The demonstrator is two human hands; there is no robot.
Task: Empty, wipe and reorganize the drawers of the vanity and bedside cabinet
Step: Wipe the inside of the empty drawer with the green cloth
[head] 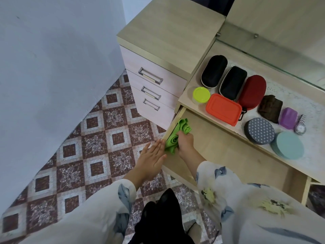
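The vanity's wide wooden drawer [228, 155] is pulled out and holds nothing but a green cloth [175, 136] bunched in its left corner. My right hand [185, 140] grips that cloth against the drawer's left side wall. My left hand [153, 154] lies flat with straight fingers against the outside of that same wall. On the vanity top [299, 162] lie two black cases [213, 71], a red case [252, 91], an orange-lidded box [223, 109], a yellow-lidded jar [201, 95], a brown pouch [270, 107], a purple box [288, 118], a wristwatch [300, 126], a patterned round tin [259, 130] and a teal round lid [287, 145].
A three-drawer cabinet [153, 80] with metal handles stands left of the vanity, all drawers closed. A glass shelf [263, 50] runs along the vanity's back. The patterned tile floor [88, 155] spreads to the left, bounded by a pale wall [52, 67].
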